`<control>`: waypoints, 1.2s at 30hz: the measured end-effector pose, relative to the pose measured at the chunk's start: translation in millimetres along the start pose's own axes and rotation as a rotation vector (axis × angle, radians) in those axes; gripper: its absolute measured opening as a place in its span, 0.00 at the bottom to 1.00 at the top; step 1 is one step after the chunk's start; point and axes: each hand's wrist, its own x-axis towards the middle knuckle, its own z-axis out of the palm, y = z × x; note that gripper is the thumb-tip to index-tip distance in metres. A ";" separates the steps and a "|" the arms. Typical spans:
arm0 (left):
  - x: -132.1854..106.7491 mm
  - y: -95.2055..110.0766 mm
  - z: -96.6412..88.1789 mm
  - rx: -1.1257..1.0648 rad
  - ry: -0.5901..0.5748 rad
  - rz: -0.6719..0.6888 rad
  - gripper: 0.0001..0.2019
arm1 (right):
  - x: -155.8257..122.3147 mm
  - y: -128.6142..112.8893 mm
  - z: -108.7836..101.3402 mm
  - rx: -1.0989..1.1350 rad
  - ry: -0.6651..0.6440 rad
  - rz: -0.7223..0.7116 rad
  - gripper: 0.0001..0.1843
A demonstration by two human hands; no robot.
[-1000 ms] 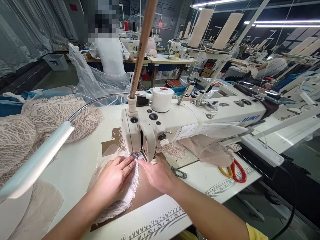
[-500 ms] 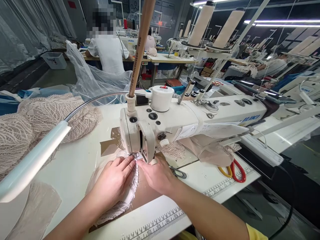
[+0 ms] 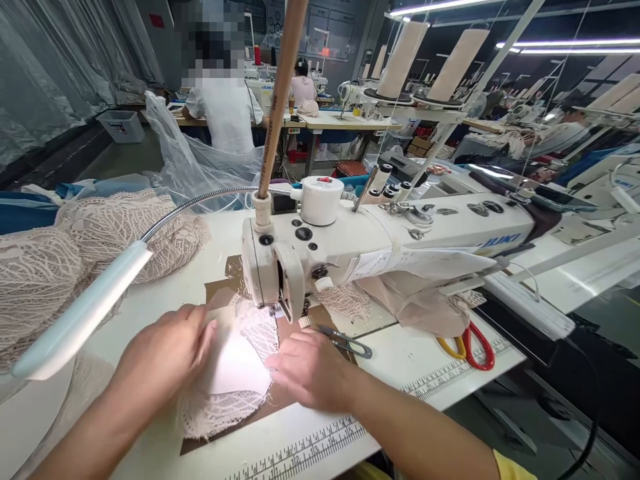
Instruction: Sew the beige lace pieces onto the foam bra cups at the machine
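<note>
A white sewing machine (image 3: 360, 247) stands on the white table (image 3: 165, 313). Under its needle lies a pale lace piece (image 3: 235, 373) with a white lining. My left hand (image 3: 167, 357) lies on the left edge of that piece with fingers stretched and slightly curled. My right hand (image 3: 305, 367) rests on the piece's right edge in front of the needle, its fingers bent and pressed down on the fabric. Small thread snips (image 3: 345, 341) lie just beyond my right hand.
A heap of pale lace (image 3: 75, 247) fills the table's left. A gooseneck lamp (image 3: 80, 313) reaches over it. Red and yellow scissors (image 3: 470, 347) lie at the right by beige fabric (image 3: 415, 303). Another person (image 3: 225, 100) sits at a table behind.
Both hands have drawn back from the needle toward me. My left hand has slid left off the lace, uncovering the white lining. The lace piece now lies flatter and more spread.
</note>
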 end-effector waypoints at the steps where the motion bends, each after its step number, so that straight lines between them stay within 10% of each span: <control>1: -2.8 -5.7 0.6 0.022 -0.068 -0.062 0.19 | -0.8 -2.0 0.1 0.003 -0.018 -0.030 0.11; 5: -17.1 -19.5 11.4 -0.216 -0.244 -0.121 0.18 | -2.5 -7.5 0.6 -0.006 -0.101 -0.061 0.09; 11: -24.4 -1.1 2.6 -1.280 -0.251 -0.452 0.21 | -3.4 -7.8 3.9 0.009 -0.125 -0.088 0.09; 15: -16.1 15.7 -6.9 -1.641 -0.525 -0.619 0.32 | -4.0 -5.4 7.9 0.041 -0.084 -0.113 0.08; 30: -14.0 7.6 6.5 -1.505 -0.550 -0.467 0.32 | -1.4 3.0 7.5 -0.095 -0.055 0.208 0.12; 36: -27.1 -12.7 3.4 -0.710 -0.092 -0.218 0.26 | -1.6 1.1 8.3 -0.103 -0.067 0.214 0.12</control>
